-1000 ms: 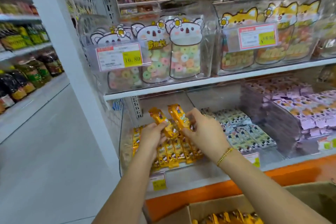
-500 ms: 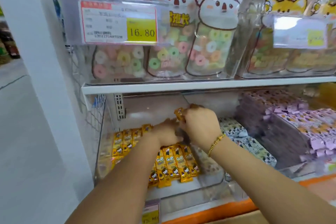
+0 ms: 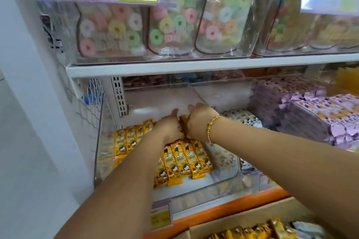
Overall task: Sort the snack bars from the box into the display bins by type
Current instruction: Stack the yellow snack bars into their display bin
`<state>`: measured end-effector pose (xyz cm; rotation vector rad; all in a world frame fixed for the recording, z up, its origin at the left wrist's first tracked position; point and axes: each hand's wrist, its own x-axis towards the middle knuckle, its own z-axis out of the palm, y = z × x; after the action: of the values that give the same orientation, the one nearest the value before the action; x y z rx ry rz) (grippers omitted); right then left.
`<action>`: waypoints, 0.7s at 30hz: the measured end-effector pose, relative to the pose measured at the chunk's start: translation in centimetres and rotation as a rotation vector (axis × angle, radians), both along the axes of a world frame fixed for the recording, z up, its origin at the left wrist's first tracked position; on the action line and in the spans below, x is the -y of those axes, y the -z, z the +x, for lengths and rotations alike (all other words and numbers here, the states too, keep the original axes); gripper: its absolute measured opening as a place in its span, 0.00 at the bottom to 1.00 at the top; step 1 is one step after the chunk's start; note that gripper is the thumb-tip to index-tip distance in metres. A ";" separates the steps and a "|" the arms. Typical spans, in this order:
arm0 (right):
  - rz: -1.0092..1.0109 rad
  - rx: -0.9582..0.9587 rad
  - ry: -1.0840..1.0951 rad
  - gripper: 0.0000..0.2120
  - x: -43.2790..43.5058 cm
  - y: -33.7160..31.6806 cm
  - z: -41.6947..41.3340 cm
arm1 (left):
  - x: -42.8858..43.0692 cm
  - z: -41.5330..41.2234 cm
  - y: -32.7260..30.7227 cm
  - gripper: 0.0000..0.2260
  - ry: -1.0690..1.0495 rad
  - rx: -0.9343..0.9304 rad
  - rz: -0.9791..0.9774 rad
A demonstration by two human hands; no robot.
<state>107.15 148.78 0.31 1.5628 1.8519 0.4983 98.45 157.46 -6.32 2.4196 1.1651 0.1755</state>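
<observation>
Both hands reach deep into a clear display bin (image 3: pixel 217 184) on the lower shelf. My left hand (image 3: pixel 169 126) and my right hand (image 3: pixel 198 120) meet over a yellow snack bar (image 3: pixel 183 122), which shows only between them; the fingers curl onto it. Rows of the same yellow snack bars (image 3: pixel 182 161) lie in the bin below and left of the hands. At the bottom edge a cardboard box (image 3: pixel 242 221) holds more yellow bars (image 3: pixel 258 231). Black-and-white bars (image 3: pixel 240 115) fill the neighbouring bin on the right.
A white shelf board (image 3: pixel 194 68) runs just above the bin, with bags of ring candy (image 3: pixel 169 31) on it. Purple packets (image 3: pixel 320 114) are stacked at the right. A white pillar (image 3: pixel 29 103) stands at the left. Orange trim (image 3: pixel 223 209) edges the shelf front.
The hands carried the yellow bars from in front of the shelf down into the back of the bin. The view moved closer to the shelf.
</observation>
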 end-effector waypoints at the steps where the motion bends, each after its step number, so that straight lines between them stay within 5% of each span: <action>1: 0.000 0.005 0.003 0.19 0.0 -0.1 -0.1 | 0.2 -0.1 -0.1 0.40 -0.001 0.025 0.000; 6: 0.309 -0.365 -0.113 0.13 2.4 -1.1 0.5 | 0.0 -0.2 0.0 0.20 0.062 0.009 0.027; 10: 0.635 -0.825 -0.083 0.13 6.9 -1.1 4.4 | 0.0 -0.1 -0.7 0.24 0.080 -0.016 -0.103; 13: 0.619 -1.134 0.119 0.16 8.3 -0.1 5.0 | 0.3 0.0 -1.3 0.25 0.098 0.006 -0.271; 21: 0.636 -1.329 0.149 0.14 7.7 1.4 5.1 | -0.1 0.0 -0.8 0.45 0.087 -0.086 -0.251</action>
<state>112.23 141.11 -1.06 2.8664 2.5638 -0.1569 98.49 157.55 -5.51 2.2682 1.0466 -0.0979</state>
